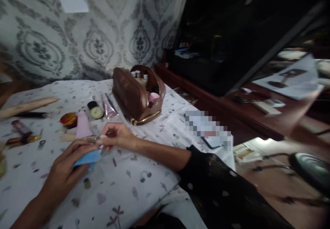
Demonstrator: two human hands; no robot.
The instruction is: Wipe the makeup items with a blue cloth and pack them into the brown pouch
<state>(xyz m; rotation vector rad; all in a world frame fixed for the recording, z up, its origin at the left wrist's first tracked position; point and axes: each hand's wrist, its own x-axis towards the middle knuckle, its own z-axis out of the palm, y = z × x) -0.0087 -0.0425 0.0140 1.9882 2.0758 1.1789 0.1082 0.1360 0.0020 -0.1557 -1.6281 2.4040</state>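
My left hand (67,167) is curled around a folded blue cloth (87,157) just above the table. My right hand (117,136) pinches a thin, small tool (92,139) whose tip meets the cloth and my left fingers. What the tool is I cannot make out through the blur. Both hands hover over a white cloth-covered table (134,184) printed with small flowers. A pale pink tube (83,125) stands just behind my hands.
An open brown cosmetic bag (136,95) with bottles inside sits at the table's back. Left of it lie a red-lidded jar (69,119), a round black compact (96,111), a pink sachet (110,109), lipsticks (22,127) and a wooden stick (27,106). A dark cabinet (232,50) stands right.
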